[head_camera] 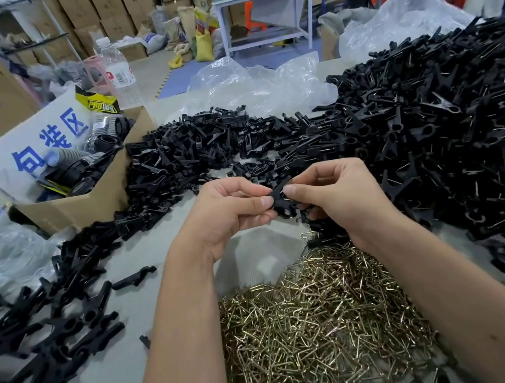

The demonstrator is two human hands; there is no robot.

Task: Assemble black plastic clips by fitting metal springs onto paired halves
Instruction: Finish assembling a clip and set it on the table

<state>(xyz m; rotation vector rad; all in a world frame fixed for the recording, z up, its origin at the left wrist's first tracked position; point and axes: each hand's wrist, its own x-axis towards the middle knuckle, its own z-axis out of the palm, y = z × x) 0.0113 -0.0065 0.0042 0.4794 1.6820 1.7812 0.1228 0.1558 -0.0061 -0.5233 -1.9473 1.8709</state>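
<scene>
Both hands meet above the middle of the grey surface. The left hand and the right hand each pinch the same black clip between thumb and curled fingers, the left from one side, the right from the other. Whether the clip is 1 half or 2 paired halves cannot be told, and no spring shows on it.

Just below the fingers, between the 2 forearms, lies a heap of brass-coloured metal springs. Beyond the fingertips stretches a pile of loose black halves. To the right of the right hand rises a large mound of black clips, many with metal showing. Left of the left forearm lie scattered black pieces. Further left beyond them stands an open cardboard box, and crumpled clear plastic lies behind the piles.
</scene>
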